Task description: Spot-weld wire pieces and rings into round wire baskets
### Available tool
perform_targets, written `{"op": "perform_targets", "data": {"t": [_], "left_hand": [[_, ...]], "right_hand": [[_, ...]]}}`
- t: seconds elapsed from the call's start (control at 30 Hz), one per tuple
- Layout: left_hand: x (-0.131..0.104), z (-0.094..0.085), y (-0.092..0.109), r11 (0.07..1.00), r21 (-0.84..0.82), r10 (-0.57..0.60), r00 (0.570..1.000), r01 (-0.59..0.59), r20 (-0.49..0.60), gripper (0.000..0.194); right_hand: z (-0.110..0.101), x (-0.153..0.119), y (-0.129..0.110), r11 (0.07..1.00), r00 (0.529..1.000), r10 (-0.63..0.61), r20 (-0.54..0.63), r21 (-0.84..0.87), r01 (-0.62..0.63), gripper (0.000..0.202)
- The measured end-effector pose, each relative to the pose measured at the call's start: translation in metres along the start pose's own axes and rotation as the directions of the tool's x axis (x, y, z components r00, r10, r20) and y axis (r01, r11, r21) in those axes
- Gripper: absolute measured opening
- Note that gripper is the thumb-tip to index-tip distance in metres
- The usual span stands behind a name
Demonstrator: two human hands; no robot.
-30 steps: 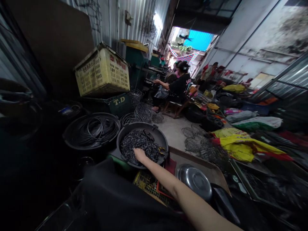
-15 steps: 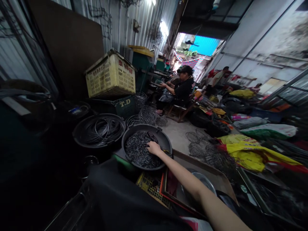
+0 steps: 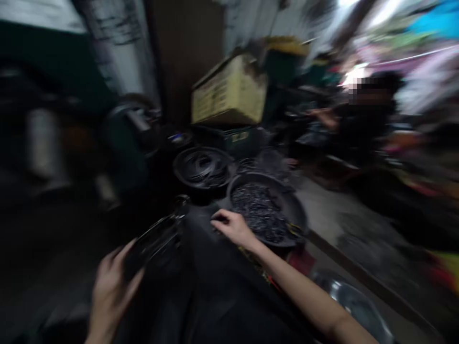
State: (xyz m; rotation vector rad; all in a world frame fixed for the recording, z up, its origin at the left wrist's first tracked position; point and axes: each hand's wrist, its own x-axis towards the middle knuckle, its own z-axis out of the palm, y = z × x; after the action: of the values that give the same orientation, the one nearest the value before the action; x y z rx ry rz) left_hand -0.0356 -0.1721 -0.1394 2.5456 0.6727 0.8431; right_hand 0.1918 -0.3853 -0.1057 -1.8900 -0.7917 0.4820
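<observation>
Left hand point(image 3: 110, 285): fingers spread; right hand point(image 3: 236, 229): fingers curled (pinch unclear) near a round tub point(image 3: 292, 206) of wiry metal point(image 3: 255, 206).

Dim workshop, coiled wire point(image 3: 205, 168), tub point(image 3: 293, 204) of metal pieces point(image 3: 256, 209)

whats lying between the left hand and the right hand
In the head view, blurred, shiny wire-like pieces show nearer the left hand, then dark cloth toward the right hand.
</observation>
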Motion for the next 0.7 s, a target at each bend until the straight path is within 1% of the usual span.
{"op": "perform_targets", "data": {"t": [0.03,0.07,0.13,0.27,0.33,0.4,0.47,0.53,0.6,0.7], "left_hand": [[-0.008,-0.004,0.002,0.999,0.049,-0.005,0.999,0.002,0.049,0.051],[-0.014,-0.006,0.005,0.997,0.075,-0.034,0.996,0.027,0.085,0.054],[-0.016,-0.005,0.006,0.991,0.101,-0.099,0.988,0.088,0.114,0.059],[-0.01,-0.003,-0.005,0.986,0.133,-0.118,0.987,0.103,0.111,0.061],[-0.012,-0.005,-0.004,0.985,0.129,-0.125,0.986,0.111,0.11,0.06],[-0.015,-0.007,-0.002,0.987,0.115,-0.129,0.986,0.116,0.109,0.059],[-0.017,-0.009,-0.002,0.988,0.107,-0.126,0.986,0.115,0.106,0.058],[-0.016,-0.011,-0.005,0.988,0.109,-0.125,0.987,0.114,0.102,0.057],[-0.014,-0.012,-0.008,0.986,0.114,-0.13,0.987,0.119,0.093,0.058],[-0.01,-0.014,-0.011,0.986,0.117,-0.129,0.99,0.121,0.062,0.058]], "right_hand": [[0.009,-0.003,-0.005,0.995,0.998,0.035,0.043,0.091,-0.039,0.021],[0.018,-0.004,-0.01,0.985,0.994,0.065,0.089,0.155,-0.078,0.025],[0.038,0.0,-0.018,0.966,0.98,0.088,0.178,0.226,-0.128,0.033],[0.086,0.012,-0.038,0.941,0.94,0.114,0.322,0.268,-0.206,0.041],[0.104,0.015,-0.046,0.937,0.914,0.123,0.386,0.258,-0.235,0.044],[0.118,0.019,-0.05,0.941,0.895,0.131,0.426,0.231,-0.248,0.046],[0.128,0.024,-0.048,0.95,0.895,0.128,0.428,0.205,-0.234,0.045],[0.136,0.028,-0.045,0.965,0.913,0.092,0.397,0.189,-0.18,0.042],[0.142,0.029,-0.042,0.985,0.941,0.025,0.337,0.154,-0.081,0.038],[0.153,0.027,-0.04,0.996,0.974,-0.079,0.212,0.067,0.067,0.032]]}}
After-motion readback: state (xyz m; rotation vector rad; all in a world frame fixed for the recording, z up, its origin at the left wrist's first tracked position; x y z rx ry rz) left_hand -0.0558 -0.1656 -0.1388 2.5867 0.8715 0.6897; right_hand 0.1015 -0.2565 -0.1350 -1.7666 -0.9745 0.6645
